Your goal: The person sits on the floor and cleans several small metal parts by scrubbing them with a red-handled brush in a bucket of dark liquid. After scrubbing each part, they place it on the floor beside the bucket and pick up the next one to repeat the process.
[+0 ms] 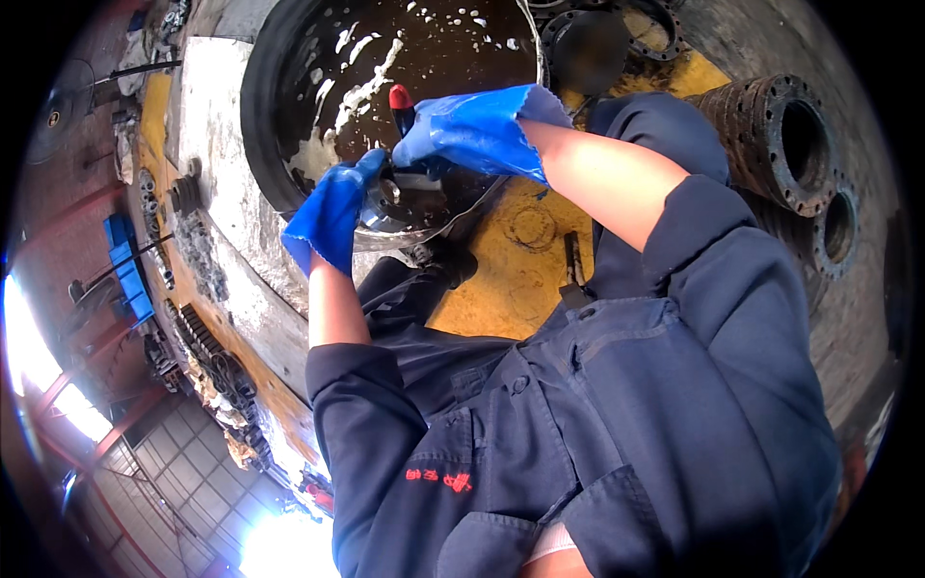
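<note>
Both my hands wear long blue rubber gloves and are over the near part of a large round black tub, which holds dark brown liquid with white foam. My right hand is closed around a tool with a red-tipped black handle; its working end is hidden. Next to it, my left hand is closed, its fingertips close to the right glove. Beneath the hands, a dark, shiny round-edged piece shows in part. Whether the left fingers grip that piece is hidden by the glove.
Rusty bolt-holed ring flanges are stacked on the right, with more flanges behind the tub. Yellow flooring lies between my knees and the tub. A blue bin and metal parts lie along the left.
</note>
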Demonstrator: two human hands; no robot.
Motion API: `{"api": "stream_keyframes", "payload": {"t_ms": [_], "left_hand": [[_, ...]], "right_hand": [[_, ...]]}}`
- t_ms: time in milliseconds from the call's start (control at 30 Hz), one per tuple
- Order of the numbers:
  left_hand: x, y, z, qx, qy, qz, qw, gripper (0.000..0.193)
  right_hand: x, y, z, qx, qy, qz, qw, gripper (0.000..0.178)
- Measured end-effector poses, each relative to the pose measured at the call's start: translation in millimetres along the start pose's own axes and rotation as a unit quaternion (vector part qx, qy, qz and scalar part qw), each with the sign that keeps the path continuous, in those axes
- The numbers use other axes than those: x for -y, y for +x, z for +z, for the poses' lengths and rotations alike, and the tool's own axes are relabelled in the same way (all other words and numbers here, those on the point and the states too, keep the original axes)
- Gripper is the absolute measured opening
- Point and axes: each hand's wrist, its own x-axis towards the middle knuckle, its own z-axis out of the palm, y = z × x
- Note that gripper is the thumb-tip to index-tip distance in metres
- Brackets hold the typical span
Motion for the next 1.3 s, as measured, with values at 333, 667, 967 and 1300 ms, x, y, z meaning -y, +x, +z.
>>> {"api": "stream_keyframes", "payload": {"t_ms": [333,667,967,1300], "left_hand": [[-2,2,2,0.001,-0.006,-0.012,1.0,0.052],[-4,4,4,0.003,-0.004,-0.012,1.0,0.053],[-20,-1,-8,0.088,-0.004,-0.09,0.992,0.049],[29,16,-12,0.007,0.389,0.192,0.901,0.048]], "right_hand": [[18,19,28,0.049,-0.131,0.059,0.988,0.03],[17,14,33,0.015,-0.214,0.031,0.976,0.029],[0,49,15,-0.122,-0.212,0.138,0.96,0.03],[16,41,14,-0.132,-0.167,0.119,0.97,0.03]]}}
